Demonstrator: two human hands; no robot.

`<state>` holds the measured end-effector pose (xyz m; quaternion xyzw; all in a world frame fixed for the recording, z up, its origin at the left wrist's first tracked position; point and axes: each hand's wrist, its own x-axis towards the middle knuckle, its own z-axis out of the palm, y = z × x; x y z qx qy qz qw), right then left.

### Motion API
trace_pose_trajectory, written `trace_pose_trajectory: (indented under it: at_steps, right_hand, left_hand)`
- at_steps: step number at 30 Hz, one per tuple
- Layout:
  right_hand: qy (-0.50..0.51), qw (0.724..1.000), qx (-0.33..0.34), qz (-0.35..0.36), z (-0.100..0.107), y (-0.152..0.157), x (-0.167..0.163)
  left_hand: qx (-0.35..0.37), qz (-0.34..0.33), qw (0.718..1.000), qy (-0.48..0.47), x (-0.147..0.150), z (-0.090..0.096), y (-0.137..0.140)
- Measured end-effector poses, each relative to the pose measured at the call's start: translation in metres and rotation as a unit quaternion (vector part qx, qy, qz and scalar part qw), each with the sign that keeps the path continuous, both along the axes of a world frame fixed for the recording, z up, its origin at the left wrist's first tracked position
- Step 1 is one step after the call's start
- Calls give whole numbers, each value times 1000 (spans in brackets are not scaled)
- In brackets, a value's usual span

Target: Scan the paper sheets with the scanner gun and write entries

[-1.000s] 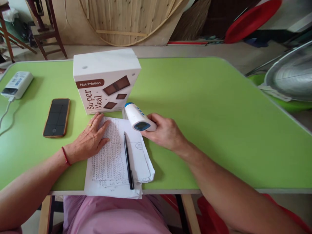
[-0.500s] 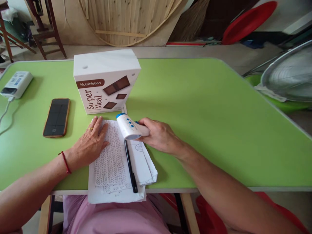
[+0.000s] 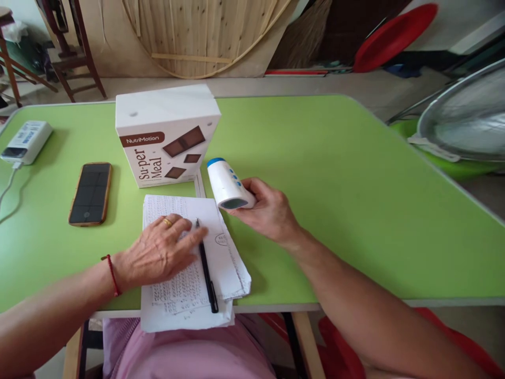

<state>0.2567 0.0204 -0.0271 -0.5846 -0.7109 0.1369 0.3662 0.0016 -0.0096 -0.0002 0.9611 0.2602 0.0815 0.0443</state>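
My right hand (image 3: 270,213) grips a white infrared thermometer (image 3: 228,184) with a blue tip and blue buttons, lifted just above the green table (image 3: 335,173). My left hand (image 3: 160,252) lies flat on a stack of written papers (image 3: 224,260), its fingertips touching a black pen (image 3: 205,268) that lies on the sheets. The papers hang slightly over the table's near edge.
A white "Su-per Meal" box (image 3: 168,134) stands behind the papers. A phone (image 3: 90,192) lies face up to the left, and a white power bank (image 3: 27,141) with a cable sits at the far left. A metal fan guard (image 3: 461,121) is at the right.
My right hand has lifted the thermometer off the papers and moved it right. My left hand has slid right across the papers to the pen.
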Motion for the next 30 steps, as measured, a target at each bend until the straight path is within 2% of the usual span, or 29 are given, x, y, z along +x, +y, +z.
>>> trace_pose_trajectory:
  at_steps: [2,4,13,16,21,27,30]
  right_hand:
    - [0,1000,15,-7,1,1,0]
    - [0,1000,28,-5,0,2,0]
    - [7,999,35,19,-6,4,-3]
    - [12,999,35,17,-5,4,-3]
    - [10,999,31,18,-5,5,-3]
    - [16,999,38,17,-6,5,-4]
    - [17,999,36,20,-6,5,-3]
  left_hand:
    - [-5,-54,998,13,2,-1,-3]
    - [-13,-77,997,17,2,-3,-5]
    - [-95,-60,992,-54,1,-6,-1]
    - [-91,-52,992,-64,3,-8,-4]
    - [-71,-76,994,-43,3,-9,-4]
    - [-119,-88,987,-62,-1,-5,1]
    - [-171,-78,974,-123,-2,-3,3]
